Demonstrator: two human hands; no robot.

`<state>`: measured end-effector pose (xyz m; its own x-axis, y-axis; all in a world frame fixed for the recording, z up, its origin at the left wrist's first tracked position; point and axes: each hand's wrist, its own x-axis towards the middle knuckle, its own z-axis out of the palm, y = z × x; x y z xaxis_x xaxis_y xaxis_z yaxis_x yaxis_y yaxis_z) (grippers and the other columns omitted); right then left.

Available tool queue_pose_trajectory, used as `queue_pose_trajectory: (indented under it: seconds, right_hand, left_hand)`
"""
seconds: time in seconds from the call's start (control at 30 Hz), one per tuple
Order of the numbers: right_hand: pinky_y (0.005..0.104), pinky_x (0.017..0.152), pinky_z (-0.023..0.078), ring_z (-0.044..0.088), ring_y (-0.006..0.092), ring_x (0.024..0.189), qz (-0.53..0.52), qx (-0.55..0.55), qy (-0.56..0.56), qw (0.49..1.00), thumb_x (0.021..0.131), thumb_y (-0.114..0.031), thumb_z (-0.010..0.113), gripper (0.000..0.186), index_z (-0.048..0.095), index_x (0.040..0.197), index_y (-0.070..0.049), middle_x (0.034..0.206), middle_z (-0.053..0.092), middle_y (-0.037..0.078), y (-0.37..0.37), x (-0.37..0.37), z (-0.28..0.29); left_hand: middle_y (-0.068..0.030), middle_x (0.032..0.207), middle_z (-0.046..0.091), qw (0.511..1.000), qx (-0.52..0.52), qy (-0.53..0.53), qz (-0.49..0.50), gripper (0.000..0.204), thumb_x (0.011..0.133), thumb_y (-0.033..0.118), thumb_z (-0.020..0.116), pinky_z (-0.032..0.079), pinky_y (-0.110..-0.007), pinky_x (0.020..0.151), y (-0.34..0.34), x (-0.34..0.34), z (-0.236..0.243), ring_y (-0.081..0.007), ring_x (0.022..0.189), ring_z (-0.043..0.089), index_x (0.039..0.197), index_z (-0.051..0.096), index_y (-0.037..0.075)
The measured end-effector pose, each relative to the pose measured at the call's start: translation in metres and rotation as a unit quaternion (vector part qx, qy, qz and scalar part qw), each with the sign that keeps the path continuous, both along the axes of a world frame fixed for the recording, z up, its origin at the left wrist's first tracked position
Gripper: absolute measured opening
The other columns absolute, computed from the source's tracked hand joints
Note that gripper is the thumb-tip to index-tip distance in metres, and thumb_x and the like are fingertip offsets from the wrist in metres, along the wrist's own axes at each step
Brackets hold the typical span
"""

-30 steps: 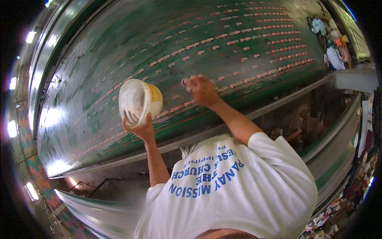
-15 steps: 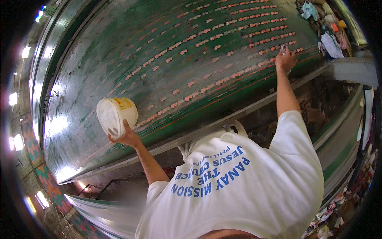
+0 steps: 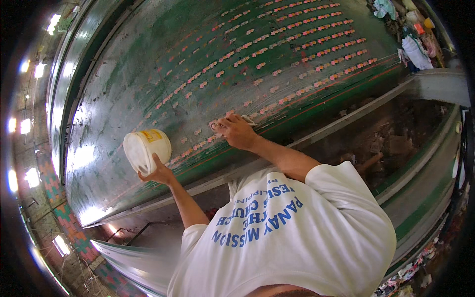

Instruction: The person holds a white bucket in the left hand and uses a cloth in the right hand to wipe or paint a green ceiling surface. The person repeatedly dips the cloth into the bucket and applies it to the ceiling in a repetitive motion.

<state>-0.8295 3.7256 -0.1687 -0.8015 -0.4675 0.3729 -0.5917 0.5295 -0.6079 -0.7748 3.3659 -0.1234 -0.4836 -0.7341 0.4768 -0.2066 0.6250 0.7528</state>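
A white plastic bucket (image 3: pixel 143 151) with a yellow label is tilted over the near left part of a long green table (image 3: pixel 111 175). My left hand (image 3: pixel 159 171) grips it low on its side, thumb against the wall. My right hand (image 3: pixel 238 133) is closed around a pale, crumpled rag (image 3: pixel 248 120) and rests on the table to the right of the bucket. Most of the rag is hidden under the fingers. Rows of small pink and orange printed marks (image 3: pixel 316 86) run across the table surface near that hand.
A metal rail (image 3: pixel 346 119) borders the table's near side. Cloths and clutter (image 3: pixel 415 52) lie at the far right end. Beyond the rail is a dark gap with scraps (image 3: pixel 386 141), and another long table (image 3: pixel 420 198) stands at the right. Brick-patterned floor (image 3: pixel 74 227) shows at the left.
My right hand has swept the rag leftward along the table from the far right end to near the bucket. My left hand keeps hold of the bucket in nearly the same place.
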Motion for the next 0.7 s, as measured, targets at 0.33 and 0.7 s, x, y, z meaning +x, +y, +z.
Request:
queue_pose_trajectory:
  seconds: [0.33,0.7]
  right_hand:
    - [0.0492,0.094,0.057,0.070,0.0360,0.107,-0.423,0.151,0.070,0.891,0.089,-0.008,0.079,0.036,0.075,0.124,-0.010,0.115,0.074,0.016,0.289,-0.144,-0.003]
    - [0.0487,0.084,0.054,0.070,0.0335,0.098,-0.293,-0.010,0.102,0.951,0.085,-0.008,0.074,0.029,0.078,0.113,-0.014,0.103,0.074,0.008,0.032,-0.153,-0.016]
  left_hand:
    - [-0.0286,0.151,0.038,0.999,0.025,0.032,-0.035,0.102,0.088,0.025,0.093,0.059,-0.053,0.112,0.002,0.003,0.000,-0.0417,0.137,0.050,0.154,0.016,0.010]
    - [-0.0275,0.155,0.038,0.994,0.089,0.028,-0.051,0.101,0.085,0.022,0.096,0.047,-0.056,0.124,0.002,0.016,0.006,-0.0402,0.144,0.045,0.152,0.020,0.012]
